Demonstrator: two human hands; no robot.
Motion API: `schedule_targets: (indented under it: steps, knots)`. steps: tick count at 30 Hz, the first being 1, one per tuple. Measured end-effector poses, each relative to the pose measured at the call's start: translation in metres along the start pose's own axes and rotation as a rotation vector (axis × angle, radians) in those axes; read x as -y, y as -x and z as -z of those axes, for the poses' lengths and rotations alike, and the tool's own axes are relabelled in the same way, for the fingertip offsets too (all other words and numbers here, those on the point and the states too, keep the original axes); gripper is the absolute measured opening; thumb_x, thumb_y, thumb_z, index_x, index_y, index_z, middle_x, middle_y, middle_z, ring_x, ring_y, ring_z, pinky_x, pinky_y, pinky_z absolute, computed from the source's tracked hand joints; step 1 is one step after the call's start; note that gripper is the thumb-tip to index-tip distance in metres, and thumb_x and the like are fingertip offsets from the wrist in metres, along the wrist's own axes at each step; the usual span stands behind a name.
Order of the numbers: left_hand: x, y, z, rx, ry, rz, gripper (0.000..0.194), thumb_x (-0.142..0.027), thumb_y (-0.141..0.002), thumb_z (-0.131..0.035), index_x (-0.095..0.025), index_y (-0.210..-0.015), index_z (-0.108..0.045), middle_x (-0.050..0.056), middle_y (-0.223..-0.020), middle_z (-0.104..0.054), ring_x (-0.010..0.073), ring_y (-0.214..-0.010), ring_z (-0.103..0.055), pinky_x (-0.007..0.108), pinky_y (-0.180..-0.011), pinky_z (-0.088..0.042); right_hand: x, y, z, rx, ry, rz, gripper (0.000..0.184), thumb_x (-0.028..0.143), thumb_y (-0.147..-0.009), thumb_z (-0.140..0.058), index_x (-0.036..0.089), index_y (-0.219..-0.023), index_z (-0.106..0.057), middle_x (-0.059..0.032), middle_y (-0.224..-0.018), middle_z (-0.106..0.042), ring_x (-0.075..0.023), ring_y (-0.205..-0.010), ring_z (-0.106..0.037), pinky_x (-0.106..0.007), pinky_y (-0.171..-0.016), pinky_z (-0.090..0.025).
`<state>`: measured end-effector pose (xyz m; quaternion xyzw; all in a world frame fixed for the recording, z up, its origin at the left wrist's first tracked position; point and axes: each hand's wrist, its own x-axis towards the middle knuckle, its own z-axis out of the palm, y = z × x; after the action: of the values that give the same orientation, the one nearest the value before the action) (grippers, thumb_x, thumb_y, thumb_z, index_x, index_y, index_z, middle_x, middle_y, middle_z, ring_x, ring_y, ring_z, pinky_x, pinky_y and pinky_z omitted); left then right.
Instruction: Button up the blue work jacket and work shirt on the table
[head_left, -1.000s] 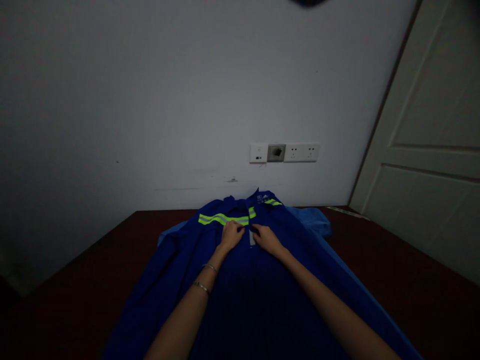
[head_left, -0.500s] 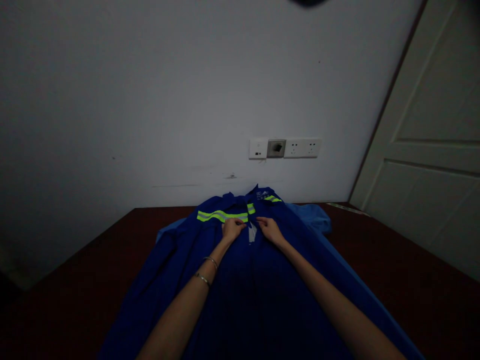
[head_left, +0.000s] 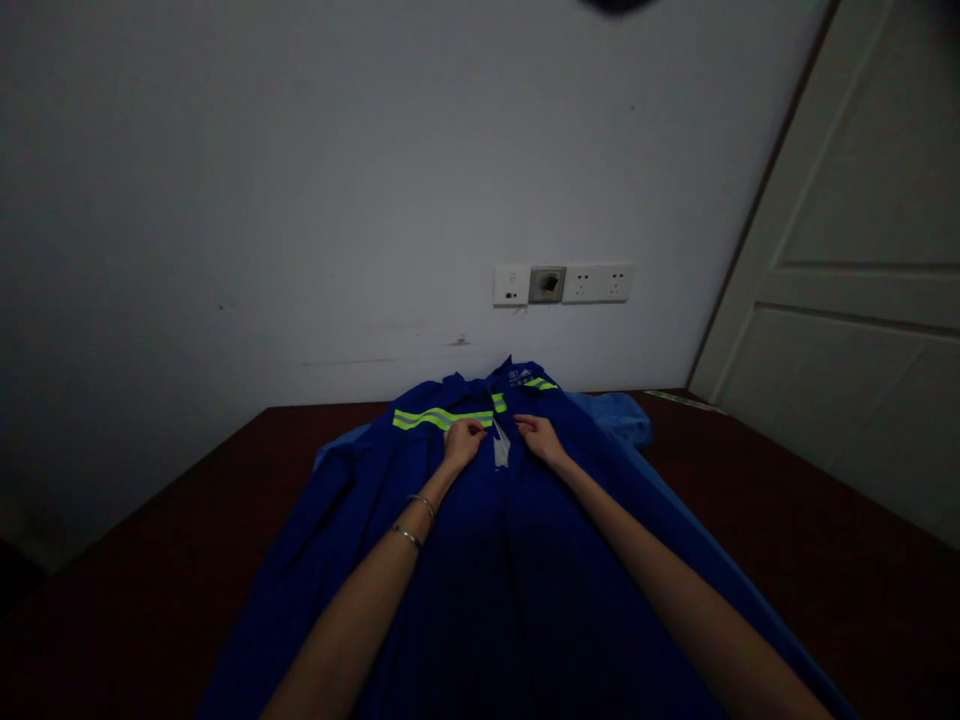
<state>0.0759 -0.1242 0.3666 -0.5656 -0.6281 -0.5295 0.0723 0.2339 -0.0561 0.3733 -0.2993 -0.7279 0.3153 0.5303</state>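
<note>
A dark blue work jacket (head_left: 480,580) with yellow-green reflective stripes (head_left: 435,418) lies spread on a dark red-brown table (head_left: 150,570), collar toward the wall. My left hand (head_left: 463,441), with two bracelets on the wrist, pinches the left front edge just below the stripe. My right hand (head_left: 538,439) grips the right front edge beside it. Between the two hands the front gapes a little and a pale inner strip (head_left: 499,452) shows.
A lighter blue cloth (head_left: 622,418) peeks out from under the jacket at the far right. A white wall with a row of sockets (head_left: 562,284) stands behind the table. A white door (head_left: 855,330) is at the right.
Both hands have slid a little further up the jacket front toward the collar and drawn apart, opening a small gap. The view has tilted slightly.
</note>
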Motion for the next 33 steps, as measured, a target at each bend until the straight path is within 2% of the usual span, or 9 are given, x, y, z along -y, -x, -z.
schedule_targets:
  steps: [4, 7, 11, 16, 21, 24, 28, 30, 33]
  knots:
    - [0.002, 0.000, -0.003, -0.137, -0.055, -0.206, 0.009, -0.014, -0.069, -0.063, -0.017, -0.078, -0.063, 0.006, -0.094, -0.062, 0.0203, -0.096, -0.054, 0.033, -0.085, -0.038, 0.004, 0.001, 0.004, -0.004, -0.058, -0.037, 0.035, 0.008, -0.073, -0.046, 0.009, -0.103, -0.063, -0.0099, -0.098, -0.067, -0.0152, -0.083, -0.064, -0.024, -0.074, -0.050]
    - [0.002, 0.000, -0.003, -0.118, 0.024, -0.277, 0.010, -0.011, -0.073, -0.057, -0.018, -0.081, -0.059, 0.004, -0.090, -0.063, 0.0174, -0.091, -0.056, 0.031, -0.083, -0.040, 0.007, 0.003, 0.007, -0.008, -0.089, -0.065, 0.038, 0.009, -0.072, -0.046, 0.007, -0.107, -0.061, -0.0103, -0.093, -0.069, -0.0147, -0.074, -0.065, -0.022, -0.066, -0.051]
    - [0.002, -0.001, -0.002, -0.059, 0.123, -0.259, 0.011, -0.012, -0.078, -0.051, -0.019, -0.084, -0.056, 0.001, -0.087, -0.064, 0.0145, -0.086, -0.059, 0.026, -0.078, -0.042, 0.011, 0.004, 0.009, 0.000, -0.108, -0.081, 0.041, 0.008, -0.070, -0.046, 0.008, -0.109, -0.061, -0.0089, -0.087, -0.070, -0.0141, -0.064, -0.064, -0.022, -0.059, -0.050]
    - [0.000, -0.001, 0.001, -0.070, 0.122, -0.205, 0.013, -0.018, -0.081, -0.048, -0.019, -0.093, -0.055, -0.001, -0.073, -0.065, 0.0134, -0.075, -0.062, 0.024, -0.071, -0.043, 0.012, 0.003, 0.013, 0.029, -0.068, -0.075, 0.042, 0.007, -0.069, -0.045, 0.009, -0.108, -0.061, -0.0086, -0.085, -0.070, -0.0151, -0.066, -0.064, -0.023, -0.060, -0.051]
    - [-0.001, 0.000, 0.004, -0.053, 0.140, -0.160, 0.015, -0.017, -0.080, -0.051, -0.016, -0.092, -0.061, 0.006, -0.090, -0.068, 0.0152, -0.084, -0.062, 0.025, -0.076, -0.044, 0.012, 0.002, 0.014, 0.085, 0.038, -0.039, 0.045, -0.001, -0.065, -0.042, 0.011, -0.102, -0.064, -0.0066, -0.089, -0.070, -0.0153, -0.078, -0.065, -0.023, -0.069, -0.051]
    - [0.002, -0.002, 0.002, -0.055, 0.179, -0.180, 0.016, -0.017, -0.080, -0.051, -0.015, -0.090, -0.063, 0.007, -0.092, -0.068, 0.0153, -0.085, -0.062, 0.026, -0.077, -0.045, 0.017, 0.001, 0.015, 0.101, 0.101, 0.000, 0.046, -0.003, -0.060, -0.047, 0.012, -0.100, -0.065, -0.0068, -0.092, -0.069, -0.0170, -0.089, -0.063, -0.023, -0.077, -0.048]
    - [0.007, -0.005, -0.002, -0.065, 0.226, -0.202, 0.016, -0.017, -0.081, -0.050, -0.015, -0.089, -0.064, 0.006, -0.089, -0.068, 0.0151, -0.084, -0.062, 0.026, -0.077, -0.046, 0.028, -0.005, 0.010, 0.100, 0.337, 0.110, 0.045, 0.013, -0.062, -0.064, 0.012, -0.106, -0.063, -0.0102, -0.096, -0.067, -0.0225, -0.091, -0.062, -0.028, -0.080, -0.047]
    - [0.009, -0.005, -0.003, -0.076, 0.221, -0.209, 0.016, -0.018, -0.081, -0.050, -0.015, -0.089, -0.064, 0.005, -0.088, -0.068, 0.0152, -0.082, -0.062, 0.026, -0.076, -0.046, 0.033, -0.010, 0.003, 0.077, 0.456, 0.192, 0.045, 0.022, -0.064, -0.065, 0.011, -0.108, -0.062, -0.0117, -0.097, -0.067, -0.0238, -0.090, -0.062, -0.030, -0.080, -0.046]
    - [0.009, -0.006, -0.003, -0.077, 0.213, -0.209, 0.015, -0.018, -0.080, -0.051, -0.015, -0.086, -0.064, 0.005, -0.086, -0.068, 0.0150, -0.081, -0.062, 0.026, -0.075, -0.046, 0.035, -0.017, -0.010, 0.034, 0.477, 0.282, 0.037, 0.021, -0.068, -0.061, 0.012, -0.104, -0.064, -0.0114, -0.099, -0.066, -0.0224, -0.093, -0.061, -0.029, -0.083, -0.044]
